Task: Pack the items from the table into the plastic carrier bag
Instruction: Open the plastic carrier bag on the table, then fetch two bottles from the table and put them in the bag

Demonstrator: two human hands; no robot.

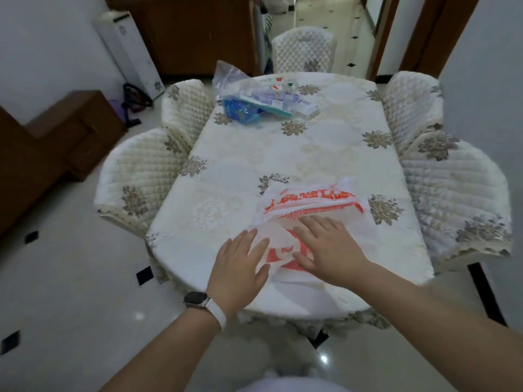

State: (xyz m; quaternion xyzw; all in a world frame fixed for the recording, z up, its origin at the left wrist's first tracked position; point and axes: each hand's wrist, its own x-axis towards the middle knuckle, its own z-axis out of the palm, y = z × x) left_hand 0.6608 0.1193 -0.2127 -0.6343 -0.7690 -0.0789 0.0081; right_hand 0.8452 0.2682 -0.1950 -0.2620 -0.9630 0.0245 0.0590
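Left hand (240, 264) and right hand (329, 247) flat on the white, orange-printed plastic carrier bag (311, 203) — fingers (312, 224) straight, gripping nothing. Best to pinch one layer and part the mouth.

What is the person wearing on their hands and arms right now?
The left hand and right hand are bare, with no gloves, and no sleeves show on either forearm. The left wrist carries a watch with a dark, rounded-rectangle face and a white strap. Nothing is worn on the right wrist.
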